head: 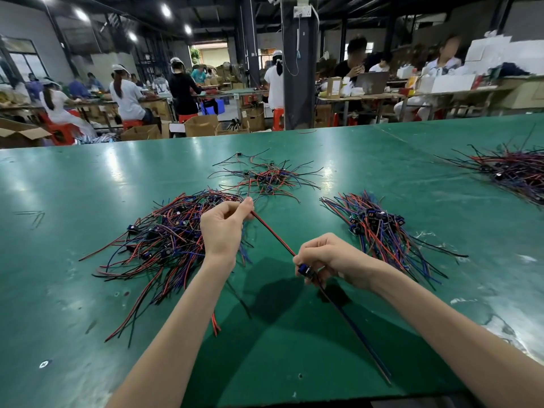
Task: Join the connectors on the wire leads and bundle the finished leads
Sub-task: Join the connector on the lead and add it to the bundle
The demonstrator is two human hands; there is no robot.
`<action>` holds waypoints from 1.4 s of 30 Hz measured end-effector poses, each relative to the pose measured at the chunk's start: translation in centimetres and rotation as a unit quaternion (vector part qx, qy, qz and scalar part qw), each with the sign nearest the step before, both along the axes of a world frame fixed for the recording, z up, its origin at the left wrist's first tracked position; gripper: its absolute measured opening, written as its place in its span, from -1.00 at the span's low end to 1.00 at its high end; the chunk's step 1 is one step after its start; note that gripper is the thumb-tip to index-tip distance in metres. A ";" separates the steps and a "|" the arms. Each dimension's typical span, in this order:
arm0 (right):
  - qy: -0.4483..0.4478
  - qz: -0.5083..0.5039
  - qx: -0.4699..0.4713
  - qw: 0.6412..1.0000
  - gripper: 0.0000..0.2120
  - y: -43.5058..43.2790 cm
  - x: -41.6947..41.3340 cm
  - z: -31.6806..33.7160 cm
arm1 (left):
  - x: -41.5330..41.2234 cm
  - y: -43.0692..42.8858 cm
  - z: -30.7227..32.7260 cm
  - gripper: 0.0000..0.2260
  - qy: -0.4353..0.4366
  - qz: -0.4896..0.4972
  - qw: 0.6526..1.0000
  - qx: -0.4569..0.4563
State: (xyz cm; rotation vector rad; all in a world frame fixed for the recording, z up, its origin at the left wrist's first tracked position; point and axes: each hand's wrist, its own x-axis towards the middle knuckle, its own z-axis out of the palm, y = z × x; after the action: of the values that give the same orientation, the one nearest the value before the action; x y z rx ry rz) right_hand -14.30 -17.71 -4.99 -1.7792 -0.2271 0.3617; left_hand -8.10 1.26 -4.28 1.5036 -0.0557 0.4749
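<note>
The right hand [329, 257] is curled around a small blue connector [304, 270], gripping it between thumb and fingers just above the tabletop [73, 187], a little right of the middle and towards the near edge. A red-and-black lead [273, 234] runs taut from that connector up and to the left to the left hand [225, 228], which pinches its other end between thumb and forefinger, the remaining fingers folded in. Both hands are raised off the surface and stand apart, joined only by this lead. A second, darker lead [353, 328] of blue and black wire hangs from the connector and slants down to the right, towards the near edge. Behind and beneath the left hand, left of centre, lies a large loose pile of leads [164, 240], red, black and blue, with small connectors scattered through it. Beyond the right hand, right of centre, a tighter bundle of leads [379, 228] lies with its connectors clustered at the far end. A thinner, scattered heap [265, 178] sits further back, about midway across the tabletop. At the right edge, towards the far side, another tangle of leads [515, 172] is partly cut off by the picture. Past the far edge, people sit and stand at other benches among cardboard boxes [203, 125].
</note>
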 end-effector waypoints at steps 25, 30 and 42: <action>-0.053 -0.104 0.051 0.992 -0.78 0.8 0.3 -0.4 | -1.9 -3.2 -1.5 -0.86 0.089 -0.188 0.978 0.013; -0.057 -0.066 0.050 0.995 -0.81 1.1 0.0 -0.3 | -0.5 -0.9 -0.4 -0.90 0.060 -0.088 0.994 -0.039; -0.055 -0.054 0.012 0.997 -0.78 0.9 -0.1 -0.2 | 0.6 0.2 -0.9 -0.87 0.000 -0.052 0.992 0.112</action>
State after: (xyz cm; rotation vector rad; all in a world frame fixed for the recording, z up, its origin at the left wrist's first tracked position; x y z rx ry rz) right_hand -14.39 -16.83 -5.21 -1.7819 -0.2122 0.1827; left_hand -7.54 1.43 -5.17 1.7107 -0.1928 0.3943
